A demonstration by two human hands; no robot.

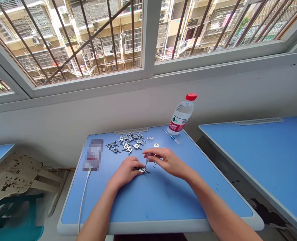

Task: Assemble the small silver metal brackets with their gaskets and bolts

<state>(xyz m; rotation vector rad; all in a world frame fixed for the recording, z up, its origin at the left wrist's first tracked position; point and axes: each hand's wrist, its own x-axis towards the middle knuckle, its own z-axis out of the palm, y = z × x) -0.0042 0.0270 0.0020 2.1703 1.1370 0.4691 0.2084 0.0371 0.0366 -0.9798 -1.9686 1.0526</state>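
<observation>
Blue counter (153, 204) below barred window (150, 36) | water bottle (181, 114) beyond both hands | heap of metal fittings (127, 142) just ahead of left hand | left hand (124, 171) closed over one metal fitting (143, 170) on counter | right hand (165, 162) narrow, pinching small screwdriver (146, 161), tip at same fitting

The flat object (93, 154) on the worktop (158, 204) is being masked by pixelation, so its kind cannot be told. The small metal part (142, 170) is being partly hidden by the left hand (124, 172), while the slender tool (146, 161) is being half covered by the fingers (151, 153) of the right hand (168, 162). The pile of metal pieces (127, 142) is being shown too small for each shape to be told, and the left forearm (97, 221) and right forearm (221, 214) are being cut off by the bottom edge.
</observation>
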